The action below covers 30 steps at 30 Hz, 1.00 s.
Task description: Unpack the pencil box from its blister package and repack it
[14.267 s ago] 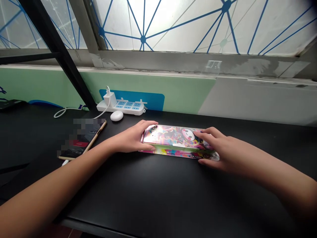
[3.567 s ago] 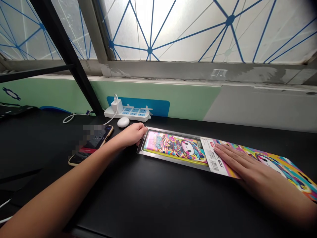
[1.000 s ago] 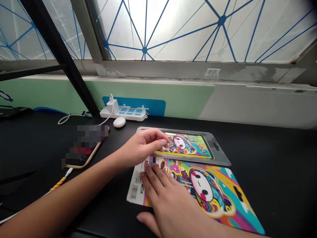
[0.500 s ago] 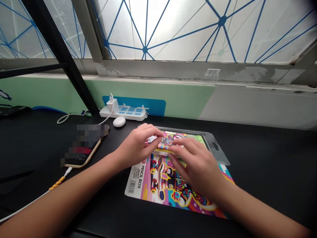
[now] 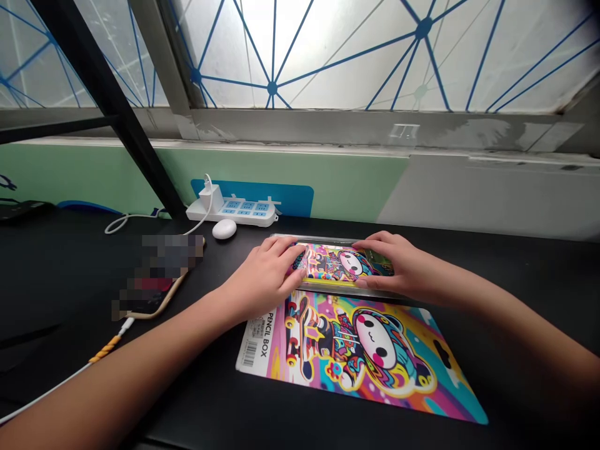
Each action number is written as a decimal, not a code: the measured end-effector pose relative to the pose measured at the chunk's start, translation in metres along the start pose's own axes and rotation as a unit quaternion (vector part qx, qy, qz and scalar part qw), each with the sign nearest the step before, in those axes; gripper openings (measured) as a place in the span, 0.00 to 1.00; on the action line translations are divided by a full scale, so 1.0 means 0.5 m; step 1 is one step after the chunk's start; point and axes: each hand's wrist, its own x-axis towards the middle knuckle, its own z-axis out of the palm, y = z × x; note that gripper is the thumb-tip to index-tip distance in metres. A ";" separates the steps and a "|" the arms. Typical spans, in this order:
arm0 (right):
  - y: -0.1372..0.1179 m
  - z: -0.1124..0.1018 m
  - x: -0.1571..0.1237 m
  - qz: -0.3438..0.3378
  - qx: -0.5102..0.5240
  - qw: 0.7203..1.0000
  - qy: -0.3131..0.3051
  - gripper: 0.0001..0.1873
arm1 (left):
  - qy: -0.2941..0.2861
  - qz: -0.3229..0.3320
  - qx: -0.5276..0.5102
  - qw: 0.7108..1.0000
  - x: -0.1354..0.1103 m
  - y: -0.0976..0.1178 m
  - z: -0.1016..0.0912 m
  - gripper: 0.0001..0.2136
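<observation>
A colourful pencil box (image 5: 330,261) with a cartoon character lies in a clear plastic shell (image 5: 323,240). My left hand (image 5: 265,278) holds the box's left end, thumb on the near side and fingers over the far side. At the other end, my right hand (image 5: 396,261) grips with fingers behind and thumb in front, covering part of the box and shell. Just in front lies a flat printed backing card (image 5: 375,356) marked "PENCIL BOX", its upper left corner under my left hand and forearm.
On the left, a phone (image 5: 159,294) with a plugged-in cable rests on the black desk (image 5: 210,400). A white power strip (image 5: 234,211) and a small white rounded case (image 5: 224,229) are by the wall. A black slanted post (image 5: 135,150) rises behind.
My right hand has moved off the middle to the box's right end, uncovering the box front and the card. My left hand has settled onto the left end.
</observation>
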 end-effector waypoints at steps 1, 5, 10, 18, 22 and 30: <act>-0.001 -0.001 0.002 0.004 -0.007 1.000 -0.004 0.44 | 0.001 0.001 -0.003 1.000 0.000 -0.001 0.000 0.23; -0.009 -0.006 0.017 0.025 -0.027 0.999 -0.023 0.43 | 0.006 0.003 -0.009 1.000 0.001 -0.002 0.001 0.23; -0.014 -0.016 0.031 0.018 -0.048 0.998 -0.039 0.41 | 0.010 0.008 -0.003 1.000 0.001 0.000 0.000 0.23; -0.017 -0.014 0.026 -0.035 -0.068 0.997 0.030 0.33 | 0.058 0.109 0.128 0.984 0.000 0.002 0.007 0.20; -0.018 0.000 0.020 -0.040 -0.091 0.993 0.070 0.33 | 0.081 0.189 0.183 0.961 -0.006 0.029 0.018 0.20; -0.033 0.034 -0.025 -0.075 -0.147 0.969 0.185 0.29 | 0.095 0.202 0.178 0.958 -0.011 0.041 0.025 0.25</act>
